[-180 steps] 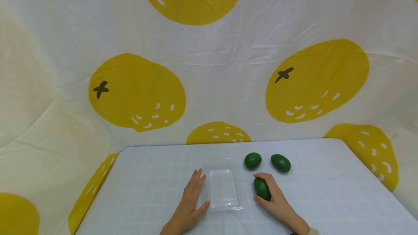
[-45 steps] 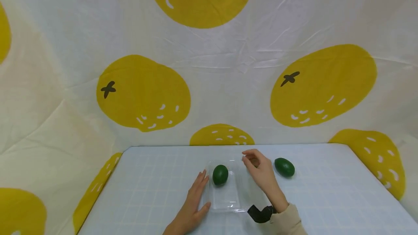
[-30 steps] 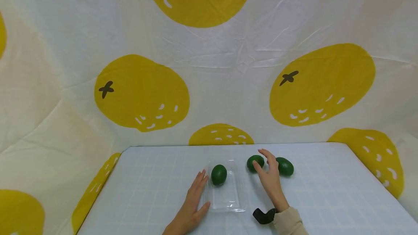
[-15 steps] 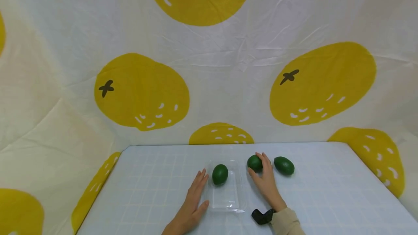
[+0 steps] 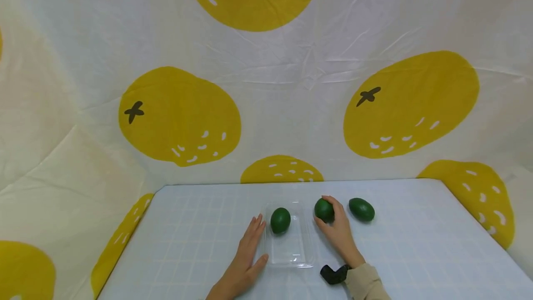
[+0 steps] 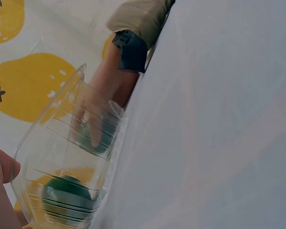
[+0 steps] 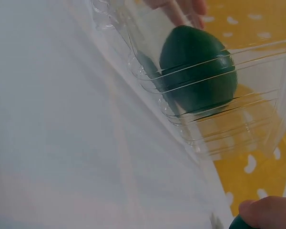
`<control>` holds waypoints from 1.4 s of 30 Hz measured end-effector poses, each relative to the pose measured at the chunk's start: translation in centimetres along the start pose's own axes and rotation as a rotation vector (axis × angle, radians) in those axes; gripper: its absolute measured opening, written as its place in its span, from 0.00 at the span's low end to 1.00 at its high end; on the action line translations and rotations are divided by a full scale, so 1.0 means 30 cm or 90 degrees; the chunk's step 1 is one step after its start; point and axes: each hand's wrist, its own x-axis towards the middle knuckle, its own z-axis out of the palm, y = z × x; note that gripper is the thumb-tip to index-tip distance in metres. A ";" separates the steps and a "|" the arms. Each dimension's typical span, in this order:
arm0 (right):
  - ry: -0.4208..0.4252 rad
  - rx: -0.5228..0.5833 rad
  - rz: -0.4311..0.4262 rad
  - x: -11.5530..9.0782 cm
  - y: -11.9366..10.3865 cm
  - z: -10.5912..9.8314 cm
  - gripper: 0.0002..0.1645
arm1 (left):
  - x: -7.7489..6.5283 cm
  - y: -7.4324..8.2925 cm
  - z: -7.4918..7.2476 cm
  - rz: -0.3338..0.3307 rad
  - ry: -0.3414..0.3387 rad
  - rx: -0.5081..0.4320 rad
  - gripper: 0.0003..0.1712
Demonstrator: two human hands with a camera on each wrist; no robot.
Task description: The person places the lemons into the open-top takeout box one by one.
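In the head view, the fingers of the left hand (image 5: 243, 260) are held nearly straight and laid along the left edge of the clear plastic tray (image 5: 285, 253), with nothing grasped, while a near green fruit (image 5: 323, 210) is clasped between the curled fingers and thumb of the right hand (image 5: 339, 230), just beyond the tray's right side. A spare green fruit (image 5: 362, 209) is left on the pale checked cloth (image 5: 416, 244), just right of that hand; a black band (image 5: 334, 274) and a beige sleeve (image 5: 366, 281) are worn at its wrist. Inside the tray, one boxed green fruit (image 5: 280, 220) is seated toward the far left. In the left wrist view, the rim is touched by the left thumb — the right hand and its fruit are seen through the clear walls. In the right wrist view, only a thumb and a sliver of the clasped fruit are shown at the lower corner — the boxed fruit is seen through the ridged wall, with left-hand fingers blurred behind it.
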 end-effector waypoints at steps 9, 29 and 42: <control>-0.016 -0.007 -0.002 -0.042 -0.005 -0.020 0.40 | 0.001 0.001 0.007 -0.005 0.001 0.002 0.40; 0.100 0.073 -0.141 -0.077 -0.097 -0.035 0.42 | -0.001 0.005 -0.003 -0.007 0.004 -0.002 0.40; 0.035 0.176 -0.381 -0.102 -0.200 -0.014 0.42 | 0.000 -0.001 0.005 -0.002 0.002 0.003 0.39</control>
